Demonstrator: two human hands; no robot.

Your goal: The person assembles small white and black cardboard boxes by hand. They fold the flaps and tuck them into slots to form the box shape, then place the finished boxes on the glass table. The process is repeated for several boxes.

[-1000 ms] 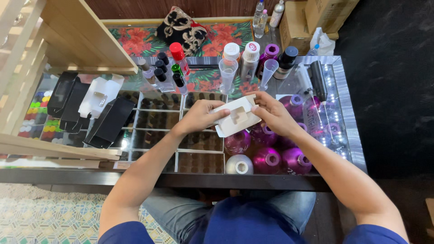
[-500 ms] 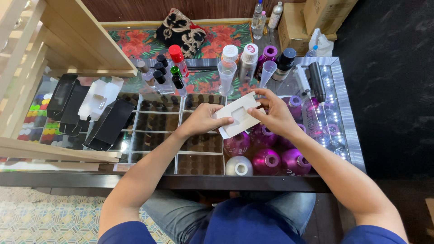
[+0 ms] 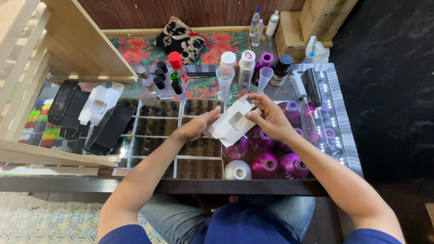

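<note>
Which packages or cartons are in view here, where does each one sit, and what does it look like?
White card insert: held between left hand and right hand, folded, with a cutout.
Black cartons: left on the glass counter, flat, oblong.
White carton: among the black ones, flat.
Brown cardboard boxes: top right, on the floor.

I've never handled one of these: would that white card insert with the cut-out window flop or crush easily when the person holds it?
The white card insert looks thin and probably light, since the left hand and right hand hold it by fingertips alone. Its folded sides likely keep it fairly stiff, yet the cut-out window suggests it could buckle under a hard squeeze.
</note>
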